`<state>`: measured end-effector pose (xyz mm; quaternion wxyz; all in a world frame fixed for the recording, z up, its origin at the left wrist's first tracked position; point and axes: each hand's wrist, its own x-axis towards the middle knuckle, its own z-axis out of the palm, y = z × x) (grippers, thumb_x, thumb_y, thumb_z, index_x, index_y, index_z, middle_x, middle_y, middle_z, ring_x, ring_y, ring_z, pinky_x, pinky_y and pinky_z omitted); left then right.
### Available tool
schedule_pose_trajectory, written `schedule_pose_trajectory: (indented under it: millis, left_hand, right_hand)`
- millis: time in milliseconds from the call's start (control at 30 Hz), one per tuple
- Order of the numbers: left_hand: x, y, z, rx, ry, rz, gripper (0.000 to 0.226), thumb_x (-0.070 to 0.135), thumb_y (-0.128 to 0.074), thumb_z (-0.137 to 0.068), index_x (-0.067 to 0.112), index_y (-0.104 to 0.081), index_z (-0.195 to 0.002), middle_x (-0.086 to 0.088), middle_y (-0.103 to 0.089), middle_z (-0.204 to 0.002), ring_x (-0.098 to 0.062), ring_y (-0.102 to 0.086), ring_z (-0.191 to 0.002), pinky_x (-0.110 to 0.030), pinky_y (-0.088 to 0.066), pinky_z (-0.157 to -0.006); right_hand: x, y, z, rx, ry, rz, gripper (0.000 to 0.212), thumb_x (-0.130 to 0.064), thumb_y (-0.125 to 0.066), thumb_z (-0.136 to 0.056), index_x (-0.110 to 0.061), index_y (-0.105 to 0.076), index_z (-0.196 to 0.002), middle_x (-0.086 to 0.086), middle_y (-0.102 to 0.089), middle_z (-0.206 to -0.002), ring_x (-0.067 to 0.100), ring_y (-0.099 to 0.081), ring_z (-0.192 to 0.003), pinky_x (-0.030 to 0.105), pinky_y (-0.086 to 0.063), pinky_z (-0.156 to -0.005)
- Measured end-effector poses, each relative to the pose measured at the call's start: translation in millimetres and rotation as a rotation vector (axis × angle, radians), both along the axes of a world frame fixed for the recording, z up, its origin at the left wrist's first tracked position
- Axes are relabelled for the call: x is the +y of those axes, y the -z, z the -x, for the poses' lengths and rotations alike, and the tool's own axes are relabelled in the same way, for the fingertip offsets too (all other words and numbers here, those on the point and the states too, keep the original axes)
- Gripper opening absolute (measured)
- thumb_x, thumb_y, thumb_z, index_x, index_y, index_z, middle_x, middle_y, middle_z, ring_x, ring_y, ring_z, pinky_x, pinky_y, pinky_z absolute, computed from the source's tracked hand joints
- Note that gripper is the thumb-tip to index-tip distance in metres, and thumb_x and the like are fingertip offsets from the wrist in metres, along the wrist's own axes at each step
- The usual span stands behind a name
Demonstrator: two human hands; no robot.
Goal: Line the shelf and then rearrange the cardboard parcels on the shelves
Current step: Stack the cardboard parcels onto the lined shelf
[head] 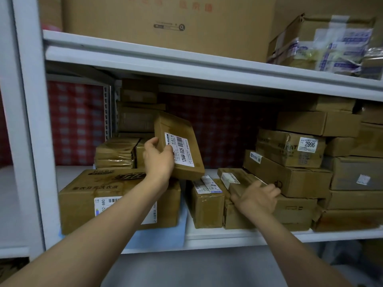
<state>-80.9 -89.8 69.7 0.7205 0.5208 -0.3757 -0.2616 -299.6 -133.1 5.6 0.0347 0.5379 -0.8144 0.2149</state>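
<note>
Flat brown parcel (180,141) w/ white label, tilted, up off the shelf (238,235) in my left hand (158,158). Big box (83,201) sits front left on pale blue liner (159,237). Small taped parcels (207,204) mid-shelf, slim parcel (240,183) under my right hand (257,198). Stacked boxes (290,148) on the rt

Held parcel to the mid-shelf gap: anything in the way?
Nothing visible. The left hand holds the parcel tilted beside the gap, above the low front boxes. The right hand rests on a long parcel to the right, off that path.
</note>
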Motion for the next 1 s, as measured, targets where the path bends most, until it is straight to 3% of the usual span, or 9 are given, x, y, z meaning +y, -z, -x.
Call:
schedule_pose_trajectory:
  millis: [167,267,333,433,533,667,800,900,1000]
  left_hand:
    - [0.7,-1.8,3.1,0.082,0.03,0.037,0.052,0.019,-0.051,-0.097,0.026,-0.031,-0.145,-0.006,-0.049,-0.137,-0.017,-0.062,-0.101,-0.021,-0.048,-0.066]
    - [0.0,-3.6,5.0,0.148,0.028,0.057,0.062,0.015,-0.051,-0.098,0.026,-0.02,-0.15,-0.007,-0.056,-0.13,-0.016,-0.063,-0.1,-0.022,-0.049,-0.069]
    - [1.2,-4.8,7.5,0.175,0.03,0.056,0.073,0.012,-0.053,-0.096,0.028,-0.01,-0.153,-0.006,-0.058,-0.127,-0.015,-0.065,-0.097,-0.028,-0.054,-0.076]
    - [1.3,-6.4,12.4,0.239,0.075,0.036,0.095,0.009,-0.061,-0.082,0.033,-0.003,-0.153,-0.01,-0.045,-0.142,-0.027,-0.063,-0.109,-0.046,-0.057,-0.09]
    - [-5.6,-3.7,21.1,0.274,0.147,-0.054,0.094,0.007,-0.061,-0.061,0.032,-0.028,-0.145,-0.012,-0.042,-0.143,-0.035,-0.06,-0.112,-0.052,-0.058,-0.085]
    - [13.3,-14.1,41.4,0.47,0.361,-0.05,0.049,-0.012,-0.051,-0.074,0.01,-0.058,-0.118,-0.019,-0.068,-0.106,-0.035,-0.069,-0.089,-0.046,-0.06,-0.071]
    - [27.4,-16.6,49.4,0.555,0.447,-0.023,0.04,-0.014,-0.047,-0.083,0.008,-0.061,-0.113,-0.019,-0.068,-0.098,-0.034,-0.067,-0.086,-0.042,-0.057,-0.068]
    - [31.4,-15.8,53.9,0.637,0.487,0.011,0.036,-0.013,-0.053,-0.084,0.007,-0.06,-0.113,-0.023,-0.068,-0.106,-0.039,-0.068,-0.096,-0.052,-0.057,-0.083]
    - [35.0,-13.9,57.3,0.663,0.462,0.048,0.055,-0.012,-0.061,-0.078,0.007,-0.052,-0.129,-0.023,-0.068,-0.113,-0.038,-0.069,-0.099,-0.051,-0.059,-0.081]
  right_hand:
    - [7.4,-7.9,-7.2,-0.065,-0.008,0.017,0.08,-0.063,-0.07,-0.071,-0.012,-0.04,-0.124,0.02,-0.04,-0.134,0.035,-0.035,-0.124,0.039,-0.036,-0.101]
    - [12.0,-10.8,-6.4,-0.113,-0.043,0.285,0.075,-0.055,-0.075,-0.069,-0.008,-0.041,-0.117,0.021,-0.04,-0.129,0.036,-0.036,-0.118,0.042,-0.038,-0.099]
    - [12.7,-17.8,-3.1,-0.191,-0.124,0.538,0.07,-0.049,-0.078,-0.067,-0.007,-0.043,-0.111,0.02,-0.039,-0.129,0.036,-0.036,-0.116,0.043,-0.038,-0.096]
    - [15.4,-35.8,-3.5,-0.287,-0.327,0.764,0.069,-0.044,-0.081,-0.066,-0.006,-0.043,-0.11,0.015,-0.037,-0.129,0.031,-0.034,-0.117,0.033,-0.036,-0.094]
    - [22.3,-53.2,-14.6,-0.328,-0.56,0.851,0.07,-0.038,-0.083,-0.065,-0.007,-0.041,-0.112,0.007,-0.036,-0.129,0.02,-0.032,-0.117,0.021,-0.028,-0.092]
    - [29.0,-69.6,-26.2,-0.321,-0.818,0.808,0.076,-0.038,-0.082,-0.068,-0.012,-0.036,-0.123,0.002,-0.032,-0.136,0.011,-0.029,-0.122,0.018,-0.027,-0.096]
    - [35.7,-75.8,-32.7,-0.39,-0.896,0.586,0.068,-0.05,-0.069,-0.081,-0.02,-0.038,-0.134,-0.004,-0.029,-0.143,0.011,-0.025,-0.131,0.022,-0.027,-0.103]
    - [40.4,-79.5,-38.2,-0.591,-0.812,0.477,0.056,-0.059,-0.047,-0.09,-0.027,-0.045,-0.136,-0.006,-0.022,-0.15,0.016,-0.018,-0.138,0.032,-0.025,-0.108]
    - [42.5,-87.5,-45.5,-0.987,-0.712,0.355,0.054,-0.054,-0.051,-0.092,-0.032,-0.038,-0.139,0.001,-0.032,-0.144,0.022,-0.043,-0.124,0.035,-0.047,-0.09]
